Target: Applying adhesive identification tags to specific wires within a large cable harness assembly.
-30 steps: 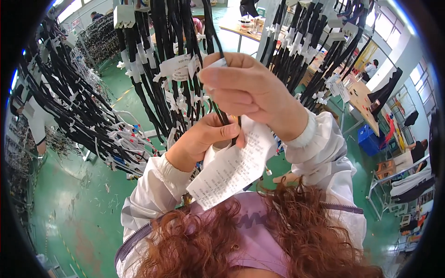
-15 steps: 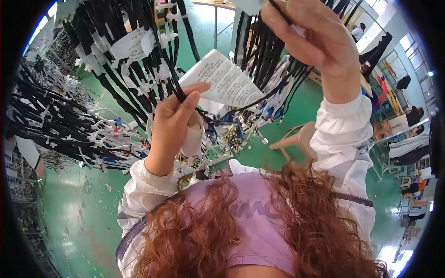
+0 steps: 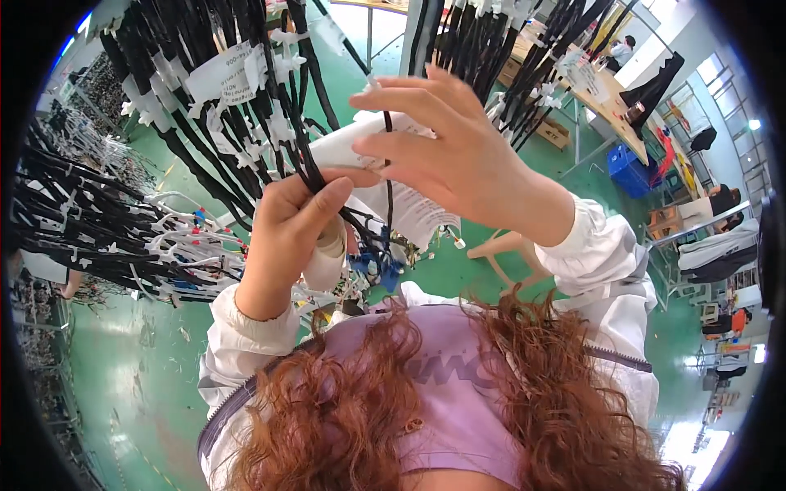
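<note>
My left hand (image 3: 291,217) is closed around a few black cables (image 3: 309,173) of a wire harness, thumb on top. Below its palm hangs a white curved piece (image 3: 326,266), perhaps a roll; how it is held is hidden. Behind both hands spreads a white printed sheet (image 3: 422,217), partly covered. My right hand (image 3: 467,159) reaches in from the right with its fingers stretched and apart. Past its fingertips runs a single thin black cable (image 3: 389,204), upright; whether the fingers touch it I cannot tell.
Dense bundles of black cables (image 3: 184,74) with white connectors hang at the left, and more cables (image 3: 467,49) hang beyond my right hand. A beige plastic stool (image 3: 512,255) stands on the green floor. Farther right are a wooden worktable (image 3: 606,106), a blue crate (image 3: 629,172) and other people.
My right hand has come down and left from the upper right, close to my left hand. The thin cable, earlier slanting rightward, now runs upright. My left hand keeps its grip.
</note>
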`<control>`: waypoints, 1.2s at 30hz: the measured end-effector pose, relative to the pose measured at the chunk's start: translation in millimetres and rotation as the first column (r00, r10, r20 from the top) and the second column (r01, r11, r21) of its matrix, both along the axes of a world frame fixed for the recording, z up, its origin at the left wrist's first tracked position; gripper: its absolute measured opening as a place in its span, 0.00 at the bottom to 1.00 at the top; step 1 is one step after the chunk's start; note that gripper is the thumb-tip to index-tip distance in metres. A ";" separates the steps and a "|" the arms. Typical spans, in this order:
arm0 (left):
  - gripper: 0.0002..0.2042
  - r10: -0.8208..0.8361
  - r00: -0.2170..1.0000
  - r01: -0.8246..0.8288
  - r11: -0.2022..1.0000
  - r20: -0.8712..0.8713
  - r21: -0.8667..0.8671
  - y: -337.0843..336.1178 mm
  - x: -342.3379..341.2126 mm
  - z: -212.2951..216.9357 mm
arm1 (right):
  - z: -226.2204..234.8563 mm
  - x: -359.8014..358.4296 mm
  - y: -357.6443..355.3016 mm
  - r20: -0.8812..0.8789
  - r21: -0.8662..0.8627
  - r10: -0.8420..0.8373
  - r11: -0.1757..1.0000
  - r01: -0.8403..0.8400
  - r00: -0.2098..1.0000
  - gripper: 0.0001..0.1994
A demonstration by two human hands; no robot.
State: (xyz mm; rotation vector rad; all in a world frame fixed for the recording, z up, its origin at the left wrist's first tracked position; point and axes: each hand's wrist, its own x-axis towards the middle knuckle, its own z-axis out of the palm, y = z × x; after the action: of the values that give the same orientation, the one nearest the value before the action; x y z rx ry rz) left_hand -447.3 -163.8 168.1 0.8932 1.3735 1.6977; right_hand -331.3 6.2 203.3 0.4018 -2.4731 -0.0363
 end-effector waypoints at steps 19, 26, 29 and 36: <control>0.10 -0.256 0.966 0.252 0.923 0.024 -0.292 -42.4 -31.7 39.8 | -40.7 55.7 73.6 0.174 0.556 -0.292 0.817 0.150 0.940 0.06; 0.11 -0.152 0.967 0.109 0.972 -0.204 -0.210 -22.1 -19.5 12.3 | -32.0 44.0 28.5 0.258 -0.407 -0.040 0.901 0.147 0.965 0.08; 0.12 -0.159 0.971 0.128 0.976 -0.176 -0.174 -10.5 -10.8 12.4 | -32.7 24.9 18.3 0.137 -0.487 0.147 0.871 -0.063 0.980 0.11; 0.10 -0.160 0.979 0.156 0.987 -0.128 -0.043 -8.6 -6.0 4.5 | -38.1 8.0 4.6 0.136 -0.988 0.124 0.087 0.126 0.983 0.13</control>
State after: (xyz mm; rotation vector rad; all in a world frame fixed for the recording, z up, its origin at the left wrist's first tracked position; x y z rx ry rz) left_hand -453.3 -172.4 172.6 1.0821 1.3722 1.5152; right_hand -323.3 10.7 165.1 -0.2705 -1.9768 1.7400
